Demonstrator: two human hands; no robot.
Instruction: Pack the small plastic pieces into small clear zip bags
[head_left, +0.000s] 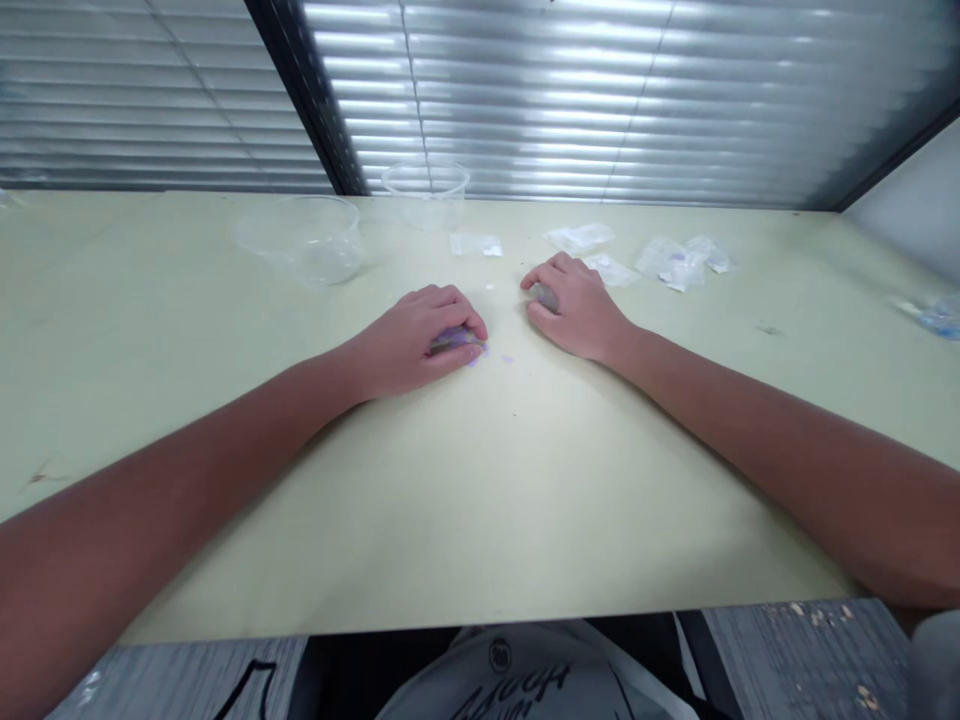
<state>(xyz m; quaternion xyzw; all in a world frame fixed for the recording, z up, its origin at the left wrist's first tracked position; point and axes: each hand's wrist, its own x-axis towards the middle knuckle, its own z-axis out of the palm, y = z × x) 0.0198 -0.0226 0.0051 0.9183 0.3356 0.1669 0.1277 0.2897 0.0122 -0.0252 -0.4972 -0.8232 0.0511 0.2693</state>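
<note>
My left hand (420,340) rests on the table with its fingers curled around a purple and greyish lump (450,340), mostly hidden under the fingers. Small purple bits (508,359) lie on the tabletop beside its fingertips. To the right, my right hand (577,308) is closed around a smooth grey lump (543,296), which shows between thumb and forefinger. What either lump is made of I cannot tell. A gap of bare tabletop separates the two hands. One small whitish speck (490,287) lies between them, slightly farther back.
Behind my left hand are a clear plastic tub (326,245) and another clear tub (427,195) near the window blinds (495,100). Several clear and white packets (675,262) lie behind my right hand. A blue and clear item (941,316) sits at the far right of the table (480,510).
</note>
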